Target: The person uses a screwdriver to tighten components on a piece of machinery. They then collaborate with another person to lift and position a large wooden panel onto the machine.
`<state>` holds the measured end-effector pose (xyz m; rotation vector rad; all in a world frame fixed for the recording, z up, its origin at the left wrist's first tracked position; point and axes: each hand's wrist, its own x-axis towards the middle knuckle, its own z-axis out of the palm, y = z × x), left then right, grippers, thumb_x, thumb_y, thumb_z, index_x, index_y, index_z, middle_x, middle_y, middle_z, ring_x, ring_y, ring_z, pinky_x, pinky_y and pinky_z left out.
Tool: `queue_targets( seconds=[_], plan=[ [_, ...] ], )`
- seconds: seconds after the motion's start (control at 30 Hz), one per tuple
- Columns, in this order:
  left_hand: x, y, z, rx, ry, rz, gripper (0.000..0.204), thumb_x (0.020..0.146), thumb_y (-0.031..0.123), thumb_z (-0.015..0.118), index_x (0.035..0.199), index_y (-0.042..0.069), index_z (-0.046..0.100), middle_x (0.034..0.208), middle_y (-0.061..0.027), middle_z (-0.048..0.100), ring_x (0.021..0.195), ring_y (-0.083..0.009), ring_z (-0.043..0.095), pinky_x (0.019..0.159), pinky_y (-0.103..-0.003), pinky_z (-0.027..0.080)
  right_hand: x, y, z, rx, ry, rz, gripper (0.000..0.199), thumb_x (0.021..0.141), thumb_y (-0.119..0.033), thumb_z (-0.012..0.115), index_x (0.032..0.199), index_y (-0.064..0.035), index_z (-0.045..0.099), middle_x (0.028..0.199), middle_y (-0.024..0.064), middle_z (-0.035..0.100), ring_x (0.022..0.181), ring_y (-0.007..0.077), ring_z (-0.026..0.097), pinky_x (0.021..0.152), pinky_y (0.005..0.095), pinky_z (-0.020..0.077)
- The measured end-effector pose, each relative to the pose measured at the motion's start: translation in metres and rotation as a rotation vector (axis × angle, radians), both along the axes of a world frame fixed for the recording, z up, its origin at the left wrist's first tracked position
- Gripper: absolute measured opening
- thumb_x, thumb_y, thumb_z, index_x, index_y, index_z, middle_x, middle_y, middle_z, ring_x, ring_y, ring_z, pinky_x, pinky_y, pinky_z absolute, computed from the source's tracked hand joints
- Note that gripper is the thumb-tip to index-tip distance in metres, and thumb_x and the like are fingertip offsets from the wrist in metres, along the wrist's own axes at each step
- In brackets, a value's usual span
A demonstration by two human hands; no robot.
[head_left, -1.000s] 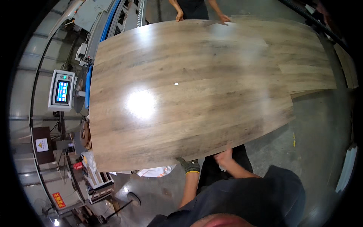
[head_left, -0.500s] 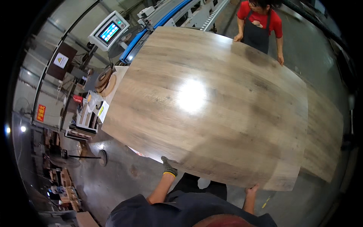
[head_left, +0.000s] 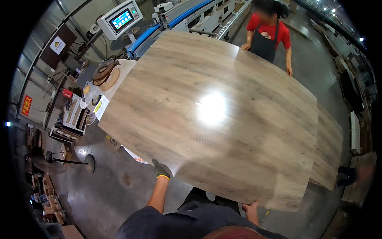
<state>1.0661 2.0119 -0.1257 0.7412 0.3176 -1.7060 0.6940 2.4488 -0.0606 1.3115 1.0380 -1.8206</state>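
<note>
Here my gloved left hand (head_left: 161, 170) and bare right hand (head_left: 251, 206) gripped the wood-grain panel's (head_left: 215, 115) near edge; open floor (head_left: 115, 187) lay leftward.

Grey concrete floor (head_left: 107, 191), stained and shiny. At left, machine with blue rail (head_left: 167, 22) and touch-screen panel (head_left: 120, 19). Cluttered shelf cart (head_left: 71, 119) nearby. Round stand base (head_left: 89, 163) on floor. Ceiling lamps (head_left: 360, 39) far right.

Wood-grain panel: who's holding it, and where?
Both hands grip the wood-grain panel at its near edge: gloved left hand, bare right hand. A co-worker holds the far edge.
</note>
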Motion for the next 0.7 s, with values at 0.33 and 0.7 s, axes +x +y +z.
queue_targets(
  seconds=[0.33,0.7],
  plan=[
    [-0.109,0.253,0.05,0.05,-0.337,-0.696,0.068,0.092,0.061,0.045,0.14,0.013,0.04,0.139,-0.0063,0.046,0.128,-0.0281,0.038,0.108,-0.045,0.032,0.128,-0.05,0.05,-0.07,-0.138,-0.012,0.081,0.088,-0.067,0.045,0.142,-0.0074,0.037,0.145,0.014,0.037,0.129,0.0334,0.041,0.104,0.0463,0.0392],
    [-0.099,0.23,0.093,0.159,-0.194,-0.518,0.075,0.086,0.069,0.045,0.139,0.016,0.044,0.14,-0.0112,0.045,0.126,-0.0337,0.042,0.107,-0.051,0.033,-0.059,0.083,0.181,1.25,0.941,1.227,0.07,0.085,-0.046,0.065,0.131,0.0046,0.049,0.128,0.0232,0.053,0.124,0.0346,0.048,0.106,0.0426,0.0339]
  ],
)
